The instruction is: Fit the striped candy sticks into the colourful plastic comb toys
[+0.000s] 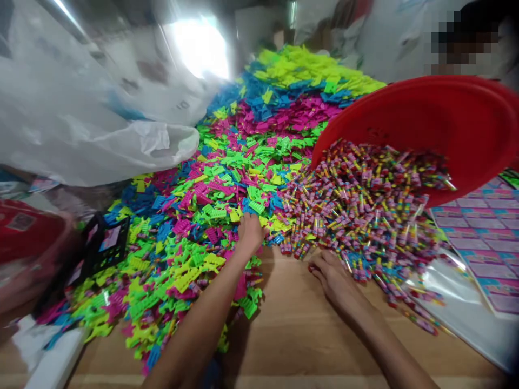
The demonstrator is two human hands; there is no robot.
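My left hand reaches to the near edge of a large heap of small plastic pieces in green, pink, blue and yellow. Its fingers are curled in among the pieces, and what they hold, if anything, is hidden. Just above the wooden table, my right hand is closed, thumb and fingers drawn together. A tiny dark red spot shows at its fingertips, too small to name. Right beyond that hand lies a pile of small clear tubes with multicoloured contents and pink labels.
A tilted red basin spills the tubes at the right. Printed card sheets and clear plastic lie beside it. At the left are a white sack, a black crate and a pinkish-red container. Another person is at upper right.
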